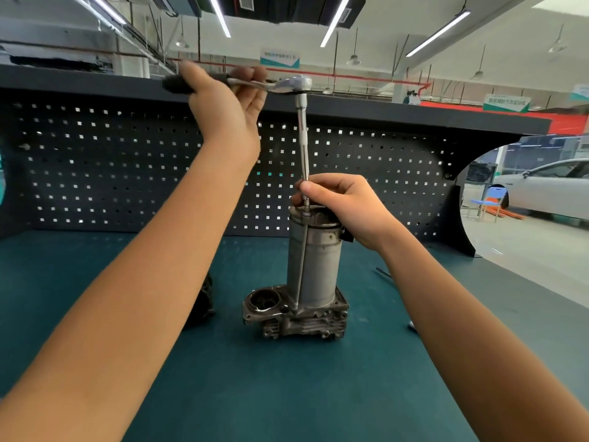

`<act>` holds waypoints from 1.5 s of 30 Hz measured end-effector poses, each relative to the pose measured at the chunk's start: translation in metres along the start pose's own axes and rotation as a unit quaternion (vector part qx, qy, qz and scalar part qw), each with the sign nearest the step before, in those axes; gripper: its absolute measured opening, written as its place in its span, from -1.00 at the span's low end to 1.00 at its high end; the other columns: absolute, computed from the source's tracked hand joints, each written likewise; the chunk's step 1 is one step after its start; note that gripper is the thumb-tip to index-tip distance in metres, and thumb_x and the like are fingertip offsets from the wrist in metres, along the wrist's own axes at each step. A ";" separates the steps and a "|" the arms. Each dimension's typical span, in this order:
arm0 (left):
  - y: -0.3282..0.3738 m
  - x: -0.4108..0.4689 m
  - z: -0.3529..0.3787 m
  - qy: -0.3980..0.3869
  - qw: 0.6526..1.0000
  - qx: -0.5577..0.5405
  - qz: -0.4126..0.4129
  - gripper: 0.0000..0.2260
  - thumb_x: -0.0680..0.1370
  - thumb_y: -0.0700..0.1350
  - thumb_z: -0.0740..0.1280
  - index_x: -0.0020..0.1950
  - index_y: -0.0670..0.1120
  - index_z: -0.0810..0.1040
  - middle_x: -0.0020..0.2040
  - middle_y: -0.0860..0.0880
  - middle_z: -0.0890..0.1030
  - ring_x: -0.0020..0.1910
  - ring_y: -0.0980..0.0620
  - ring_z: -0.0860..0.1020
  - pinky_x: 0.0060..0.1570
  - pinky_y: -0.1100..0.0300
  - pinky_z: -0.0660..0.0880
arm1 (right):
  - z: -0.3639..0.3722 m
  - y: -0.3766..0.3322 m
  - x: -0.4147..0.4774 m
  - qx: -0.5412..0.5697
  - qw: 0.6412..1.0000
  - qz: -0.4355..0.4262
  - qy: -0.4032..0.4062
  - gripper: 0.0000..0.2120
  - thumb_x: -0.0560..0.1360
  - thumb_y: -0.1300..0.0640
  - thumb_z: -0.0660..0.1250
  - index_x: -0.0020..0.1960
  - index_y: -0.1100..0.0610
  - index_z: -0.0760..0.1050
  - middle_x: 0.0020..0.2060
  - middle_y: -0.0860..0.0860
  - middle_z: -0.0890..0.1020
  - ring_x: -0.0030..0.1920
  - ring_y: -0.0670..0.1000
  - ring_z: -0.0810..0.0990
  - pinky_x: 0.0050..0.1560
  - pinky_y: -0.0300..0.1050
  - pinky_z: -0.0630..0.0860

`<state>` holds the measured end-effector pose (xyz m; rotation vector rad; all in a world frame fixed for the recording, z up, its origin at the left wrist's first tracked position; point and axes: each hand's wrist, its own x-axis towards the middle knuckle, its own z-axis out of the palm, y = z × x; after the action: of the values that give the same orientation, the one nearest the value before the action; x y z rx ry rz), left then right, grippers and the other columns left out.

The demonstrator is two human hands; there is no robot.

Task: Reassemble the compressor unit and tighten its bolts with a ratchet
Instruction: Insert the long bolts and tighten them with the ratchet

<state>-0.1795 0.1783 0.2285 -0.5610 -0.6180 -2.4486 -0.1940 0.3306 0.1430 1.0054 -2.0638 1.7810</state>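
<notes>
Hard to read first: the ratchet (288,84) handle is blurred and mostly covered by our left hand (223,106), which wraps round the black grip. A dark part (205,301) sits behind our left forearm, mostly hidden, and we can't identify it. There are two small bits by the right forearm, a dark item (384,272) and a silvery item (411,326), both cut off by the arm. Our right hand (344,205) pinches the lower end of the extension (303,148) between thumb and curled fingers. Its joint to the bolt (301,266) head is half covered, so we can't tell how it seats.

The compressor (318,266) stands upright mid-mat (287,393), directly under the right hand. It's a smooth grey metal cylinder on a rough, grimy cast base, ribbed, with a round open bore on the left. The long, thin bolt runs down the cylinder's front to the base flange. Ratchet head and extension are polished chrome, and the extension is near vertical. The mat is teal and matte. A black pegboard (127,170) with square holes stands behind.
</notes>
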 end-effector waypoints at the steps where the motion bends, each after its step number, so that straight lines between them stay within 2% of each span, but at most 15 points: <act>1: -0.001 0.009 0.000 0.013 0.999 -0.018 -0.045 -0.58 0.65 0.10 -0.03 0.09 -0.22 0.39 -0.40 -0.08 0.51 -0.43 0.01 0.57 -0.34 0.19 0.58 | 0.000 0.000 0.000 0.001 1.000 0.007 -0.005 -0.91 0.54 0.18 0.30 -0.05 0.11 0.59 -0.26 -0.05 0.71 -0.21 -0.13 0.66 -0.19 -0.32 0.55; 5: -0.012 0.026 0.008 0.007 0.988 -0.036 -0.150 -0.55 0.67 0.00 -0.03 -0.34 -0.16 0.34 -0.58 -0.05 0.44 -0.62 0.07 0.45 -0.53 0.28 0.49 | 0.000 -0.003 0.000 0.018 0.999 0.032 -0.031 -0.85 0.59 0.17 0.22 0.01 0.03 0.57 -0.22 -0.07 0.71 -0.19 -0.14 0.66 -0.20 -0.34 0.54; 7: -0.015 0.027 0.014 -0.006 0.985 -0.021 -0.173 -0.55 0.67 -0.01 -0.01 -0.36 -0.15 0.33 -0.62 -0.04 0.43 -0.67 0.08 0.43 -0.57 0.29 0.48 | 0.000 -0.003 -0.001 0.023 0.999 0.031 -0.036 -0.83 0.59 0.18 0.21 -0.01 0.05 0.58 -0.20 -0.07 0.71 -0.17 -0.13 0.66 -0.19 -0.31 0.55; 10: -0.014 0.016 0.017 -0.057 0.987 0.016 -0.152 -0.58 0.65 0.08 0.00 -0.21 -0.19 0.39 -0.45 -0.05 0.50 -0.52 0.06 0.53 -0.45 0.24 0.54 | -0.003 -0.001 -0.002 0.031 0.999 0.019 -0.026 -0.83 0.58 0.20 0.22 -0.04 0.10 0.59 -0.20 -0.08 0.71 -0.15 -0.12 0.67 -0.14 -0.27 0.59; 13: -0.009 -0.011 0.014 -0.104 0.991 0.074 0.026 -0.74 0.65 0.03 0.03 0.01 -0.13 0.35 -0.37 -0.02 0.54 -0.33 0.02 0.60 -0.21 0.16 0.55 | -0.003 0.001 0.000 0.025 0.999 0.011 -0.016 -0.83 0.58 0.20 0.23 -0.06 0.09 0.59 -0.21 -0.08 0.71 -0.18 -0.12 0.66 -0.14 -0.25 0.60; 16: -0.011 -0.048 0.015 -0.186 0.926 0.219 0.246 -0.89 0.62 -0.07 0.04 -0.04 -0.01 0.32 -0.27 -0.05 0.56 -0.24 0.00 0.54 -0.12 0.14 0.47 | -0.002 0.003 0.002 0.019 1.000 0.007 -0.010 -0.83 0.57 0.20 0.25 -0.09 0.09 0.61 -0.23 -0.06 0.71 -0.22 -0.11 0.67 -0.16 -0.25 0.61; 18: -0.015 -0.060 0.014 -0.193 0.912 0.224 0.284 -0.89 0.61 -0.07 0.03 -0.06 -0.02 0.31 -0.23 -0.08 0.57 -0.22 -0.05 0.54 -0.07 0.11 0.47 | -0.002 0.003 0.001 0.029 1.000 0.003 -0.009 -0.83 0.56 0.21 0.26 -0.10 0.09 0.61 -0.24 -0.05 0.71 -0.21 -0.11 0.67 -0.19 -0.26 0.59; 21: -0.011 -0.048 0.013 -0.117 0.969 0.116 0.182 -0.75 0.66 -0.01 -0.03 0.01 -0.12 0.34 -0.31 -0.02 0.57 -0.20 -0.03 0.60 -0.03 0.16 0.54 | -0.001 0.003 0.002 0.022 1.000 -0.002 0.000 -0.85 0.55 0.20 0.29 -0.12 0.07 0.62 -0.25 -0.05 0.71 -0.20 -0.12 0.67 -0.21 -0.28 0.57; 24: -0.004 -0.013 0.010 -0.046 0.997 0.027 0.062 -0.62 0.65 0.10 -0.03 -0.01 -0.20 0.33 -0.41 -0.06 0.49 -0.37 0.01 0.58 -0.21 0.16 0.57 | 0.002 0.004 0.004 -0.012 1.000 -0.012 0.012 -0.90 0.52 0.17 0.33 -0.10 0.07 0.62 -0.25 -0.06 0.71 -0.19 -0.14 0.66 -0.20 -0.29 0.56; 30: -0.015 0.025 0.011 -0.076 0.988 -0.009 -0.131 -0.49 0.63 0.16 -0.04 -0.34 -0.15 0.36 -0.43 -0.05 0.43 -0.49 0.05 0.49 -0.42 0.23 0.55 | -0.001 0.003 0.005 -0.014 1.000 0.001 -0.006 -0.86 0.54 0.15 0.29 0.02 -0.03 0.57 -0.05 -0.10 0.67 0.04 -0.03 0.64 0.02 -0.25 0.57; 33: -0.021 0.033 0.013 -0.074 0.980 -0.036 -0.180 -0.38 0.64 0.12 -0.01 -0.51 -0.17 0.42 -0.56 -0.02 0.43 -0.60 0.10 0.47 -0.53 0.28 0.50 | -0.003 0.002 0.005 -0.004 1.000 0.018 -0.015 -0.86 0.56 0.18 0.27 0.01 0.03 0.59 -0.09 -0.11 0.69 -0.05 -0.04 0.64 0.01 -0.17 0.58; 35: -0.021 0.031 0.012 -0.083 0.980 -0.027 -0.179 -0.39 0.64 0.14 -0.02 -0.46 -0.18 0.44 -0.53 -0.02 0.45 -0.56 0.09 0.49 -0.51 0.26 0.50 | -0.003 0.002 0.005 -0.002 1.000 0.020 -0.011 -0.87 0.55 0.20 0.28 -0.04 0.08 0.60 -0.18 -0.07 0.71 -0.13 -0.07 0.66 0.00 -0.14 0.59; 38: -0.018 0.020 0.005 -0.110 0.988 0.032 -0.105 -0.55 0.63 0.17 -0.02 -0.22 -0.13 0.39 -0.38 -0.02 0.51 -0.36 0.05 0.58 -0.23 0.16 0.53 | -0.003 0.004 0.005 0.017 1.000 0.015 0.002 -0.88 0.54 0.21 0.29 -0.09 0.10 0.60 -0.26 -0.05 0.71 -0.22 -0.12 0.67 -0.13 -0.24 0.61; 41: -0.010 -0.008 0.004 -0.157 0.970 0.172 0.070 -0.70 0.65 0.09 -0.01 -0.11 -0.07 0.32 -0.29 0.01 0.58 -0.20 0.07 0.61 -0.11 0.19 0.46 | -0.002 0.005 0.006 0.022 1.000 0.014 0.015 -0.88 0.53 0.21 0.31 -0.13 0.09 0.62 -0.28 -0.04 0.71 -0.26 -0.12 0.67 -0.19 -0.25 0.60; 45: -0.014 -0.049 0.003 -0.267 0.832 0.315 0.370 -0.84 0.58 0.03 0.18 -0.08 -0.05 0.33 -0.20 0.00 0.57 -0.22 0.20 0.57 -0.09 0.35 0.46 | -0.002 0.006 0.007 0.021 1.000 0.010 0.018 -0.93 0.50 0.22 0.35 -0.10 0.13 0.62 -0.28 -0.03 0.71 -0.23 -0.12 0.67 -0.22 -0.25 0.60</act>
<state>-0.1494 0.2103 0.2017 -0.9757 -1.1115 -1.2401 -0.2038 0.3302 0.1428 0.9601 -2.0296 1.8452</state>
